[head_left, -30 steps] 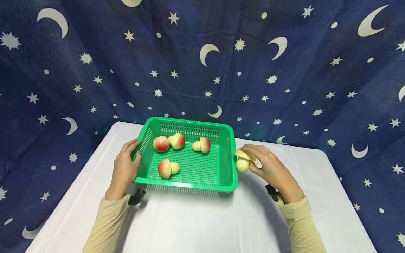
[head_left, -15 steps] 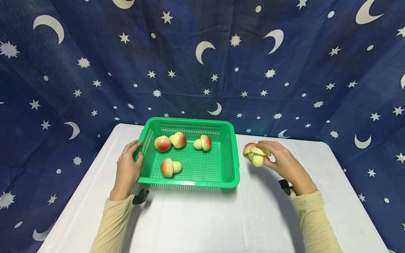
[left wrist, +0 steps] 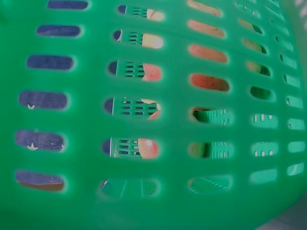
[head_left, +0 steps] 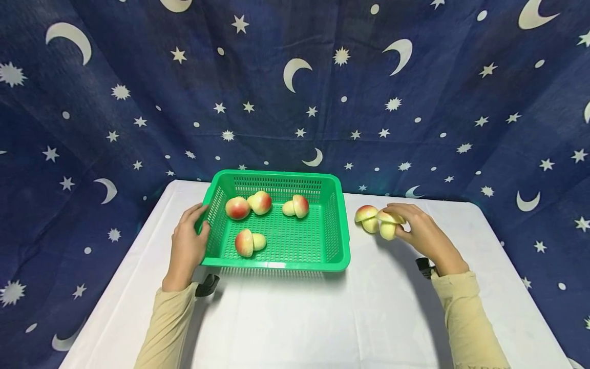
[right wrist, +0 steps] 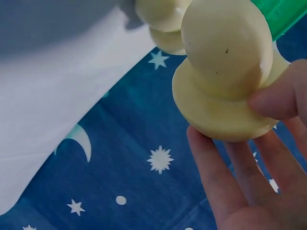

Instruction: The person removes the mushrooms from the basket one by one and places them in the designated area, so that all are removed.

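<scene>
My right hand pinches a toy mushroom by its cap, right of the basket. In the right wrist view, the mushroom's pale stem faces the camera, with the thumb on one side of the cap and fingers beneath. Close to its left stands another red-and-yellow toy mushroom. My left hand touches the left rim of a green plastic basket, fingers and thumb spread apart. Several more toy mushrooms lie inside, among them one near the front and one at the back right.
A white cloth covers the table. Dark blue fabric with moons and stars hangs behind it and at the sides. The basket's slotted wall fills most of the left wrist view.
My right hand has moved right, away from the basket's edge, still holding its mushroom. The other mushroom on the table has come into fuller view. My left hand stays at the basket.
</scene>
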